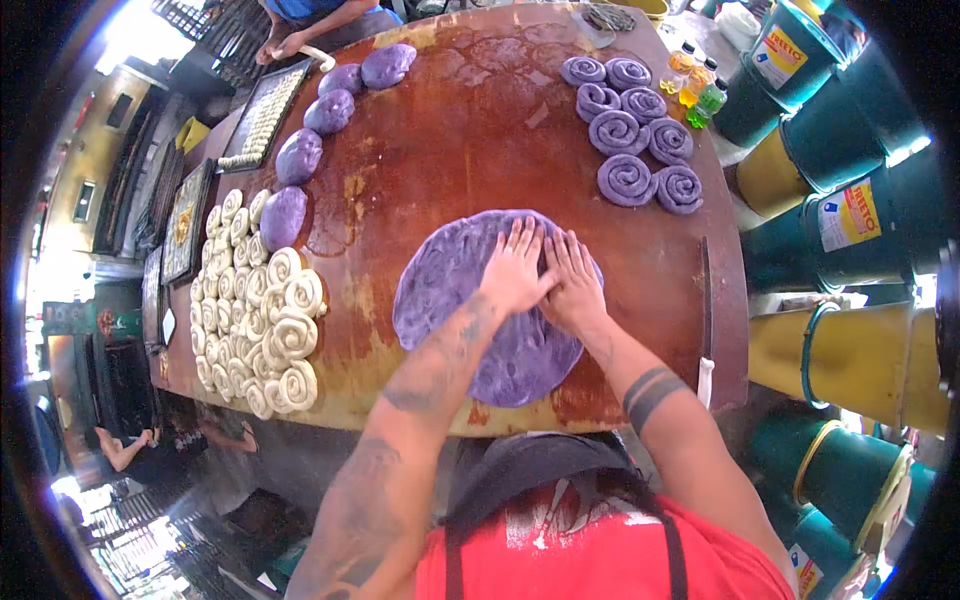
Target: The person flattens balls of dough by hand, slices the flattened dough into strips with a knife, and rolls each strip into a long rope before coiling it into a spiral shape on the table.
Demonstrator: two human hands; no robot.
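A wide, flattened round of purple dough (450, 290) lies on the brown table near its front edge, dimpled across its surface. My left hand (515, 270) presses flat on its upper part, fingers stretched toward the far rim. Beside it, touching at the thumbs, my right hand (574, 282) also rests flat on the dough, close to its right edge. Neither hand grips anything. To the left, smooth purple dough lumps (283, 218) run in a line toward the back. Coiled purple dough rolls (626, 180) are grouped at the back right.
Many cream-coloured dough coils (290, 335) crowd the table's left side. A long knife with a white handle (706, 380) lies along the right edge. Bottles (708, 102) stand at the back right, by large green drums (850, 130). Another person's hands (285, 46) hold a dough strip.
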